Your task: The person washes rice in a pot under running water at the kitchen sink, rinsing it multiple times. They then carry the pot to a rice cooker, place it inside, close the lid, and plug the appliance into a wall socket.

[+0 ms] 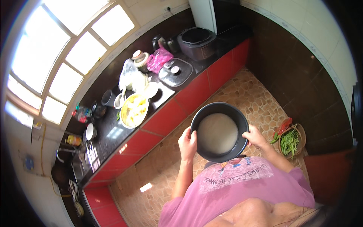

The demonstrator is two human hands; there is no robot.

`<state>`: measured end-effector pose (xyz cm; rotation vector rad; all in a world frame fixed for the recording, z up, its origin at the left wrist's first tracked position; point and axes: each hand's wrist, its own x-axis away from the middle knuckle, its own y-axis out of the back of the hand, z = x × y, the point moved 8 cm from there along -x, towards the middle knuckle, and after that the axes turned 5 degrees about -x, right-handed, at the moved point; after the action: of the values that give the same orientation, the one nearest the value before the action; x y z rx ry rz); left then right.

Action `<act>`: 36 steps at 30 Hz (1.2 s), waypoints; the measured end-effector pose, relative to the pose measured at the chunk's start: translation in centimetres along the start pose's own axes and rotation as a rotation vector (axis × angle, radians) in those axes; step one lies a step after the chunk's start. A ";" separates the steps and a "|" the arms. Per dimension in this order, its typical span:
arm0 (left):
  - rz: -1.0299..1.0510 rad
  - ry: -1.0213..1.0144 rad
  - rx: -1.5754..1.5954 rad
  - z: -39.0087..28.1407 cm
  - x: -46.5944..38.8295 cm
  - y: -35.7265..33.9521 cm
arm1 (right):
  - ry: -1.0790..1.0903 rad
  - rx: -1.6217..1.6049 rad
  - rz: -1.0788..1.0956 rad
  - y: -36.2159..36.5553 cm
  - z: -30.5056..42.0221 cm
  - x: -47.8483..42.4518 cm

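Observation:
Both of my hands carry a dark, round cooker pot [243, 119] in front of my body, above the tiled floor. My left hand [188, 144] grips the rim on the left, thumb inside and fingers around the outer wall. On the opposite side, my right hand [255, 136] pinches the rim. Cloudy whitish water [217, 133] covers the bottom of the pot; what looks like rice beneath it is not clearly visible. On the counter beyond, a rice cooker [196, 42] has a dark, round top; whether a lid covers it is unclear.
A black counter [113, 142] over red cabinets [160, 140] runs diagonally at the left. It bears a lidded electric pan [175, 72], a yellow-rimmed bowl [133, 110], a pink plastic bag [159, 60] and a sink [80, 166]. A basket of green vegetables [289, 143] stands on the floor at right.

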<state>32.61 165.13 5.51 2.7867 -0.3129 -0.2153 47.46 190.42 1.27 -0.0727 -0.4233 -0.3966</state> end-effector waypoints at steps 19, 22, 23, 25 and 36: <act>-0.100 0.087 0.428 -7.9 -38.3 -13.1 | 0.365 -0.146 0.109 10.3 30.1 -36.4; -0.129 0.048 0.368 -9.3 -43.1 -12.8 | 0.357 -0.167 0.168 9.9 34.1 -41.6; -0.139 0.033 0.363 -9.9 -44.9 -13.0 | 0.378 -0.168 0.165 10.0 35.2 -43.5; -0.101 0.035 0.331 -10.4 -48.2 -13.7 | 0.411 -0.183 0.141 10.2 36.6 -46.7; -0.169 0.189 0.225 -8.9 -59.6 -16.1 | 0.379 -0.257 0.079 9.4 40.8 -60.3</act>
<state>-20.15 196.93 15.02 3.0285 -0.0583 0.0490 -15.05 226.92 13.58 -0.2592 0.0062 -0.3756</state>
